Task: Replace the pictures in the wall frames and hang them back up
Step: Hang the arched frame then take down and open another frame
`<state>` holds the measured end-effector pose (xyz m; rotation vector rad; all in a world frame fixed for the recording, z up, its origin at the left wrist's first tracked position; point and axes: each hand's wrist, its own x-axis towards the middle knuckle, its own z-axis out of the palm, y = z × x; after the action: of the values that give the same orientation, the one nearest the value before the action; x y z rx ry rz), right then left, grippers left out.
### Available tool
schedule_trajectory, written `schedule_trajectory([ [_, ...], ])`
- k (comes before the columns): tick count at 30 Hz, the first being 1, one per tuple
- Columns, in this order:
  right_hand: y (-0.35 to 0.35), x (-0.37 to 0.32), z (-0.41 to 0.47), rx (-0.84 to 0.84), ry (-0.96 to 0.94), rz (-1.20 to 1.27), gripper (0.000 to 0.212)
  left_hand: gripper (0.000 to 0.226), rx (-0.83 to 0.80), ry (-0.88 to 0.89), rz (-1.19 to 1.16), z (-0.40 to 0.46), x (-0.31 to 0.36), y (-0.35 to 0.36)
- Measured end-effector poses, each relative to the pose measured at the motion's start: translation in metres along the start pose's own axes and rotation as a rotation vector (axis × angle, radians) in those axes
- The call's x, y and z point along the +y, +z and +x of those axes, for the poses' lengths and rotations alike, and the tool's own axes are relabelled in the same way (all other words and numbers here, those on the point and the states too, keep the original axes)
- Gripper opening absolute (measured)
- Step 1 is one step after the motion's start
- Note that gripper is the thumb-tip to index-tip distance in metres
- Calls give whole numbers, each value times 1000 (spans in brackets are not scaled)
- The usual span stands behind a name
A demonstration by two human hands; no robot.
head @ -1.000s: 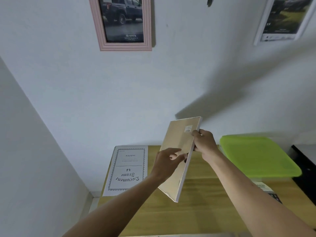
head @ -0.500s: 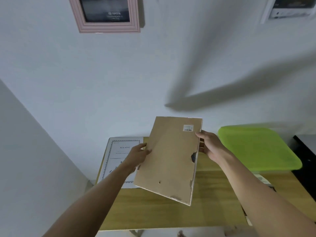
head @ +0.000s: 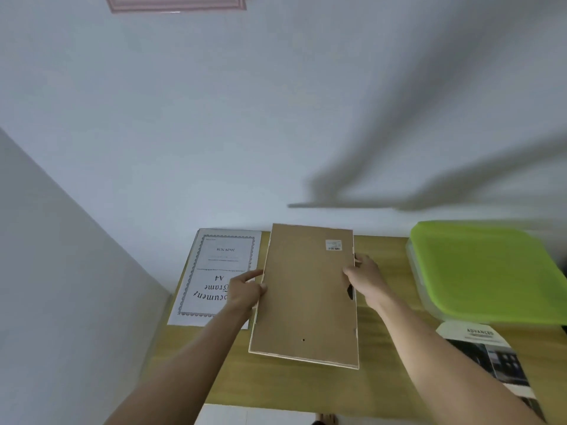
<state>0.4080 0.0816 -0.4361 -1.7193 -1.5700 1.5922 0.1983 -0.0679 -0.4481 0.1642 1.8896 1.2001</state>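
Over table (head: 386, 391), frame (head: 306, 296) side edges gripped, left hand (head: 245, 291), right hand (head: 366, 279)

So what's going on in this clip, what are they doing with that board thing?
A person holds a picture frame back side up over a wooden table, the left hand gripping its left edge and the right hand its right edge. The brown backing is on, not opened yet. A printed frame insert lies on the table to the left, a green-lidded box to the right, and a pink frame hangs on the wall.
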Motion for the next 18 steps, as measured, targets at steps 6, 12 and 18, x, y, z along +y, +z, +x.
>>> schedule_trajectory([
  [6, 21, 35, 5, 40, 29, -244, 23, 47, 139, -81, -51, 19, -28, 14],
  [12, 30, 53, 9, 77, 28, -393, 20, 47, 203, -106, -6, 28, -42, 25],
  [18, 37, 61, 14, 100, 106, -278, 23, 40, 236, -49, 122, 40, -43, 34],
])
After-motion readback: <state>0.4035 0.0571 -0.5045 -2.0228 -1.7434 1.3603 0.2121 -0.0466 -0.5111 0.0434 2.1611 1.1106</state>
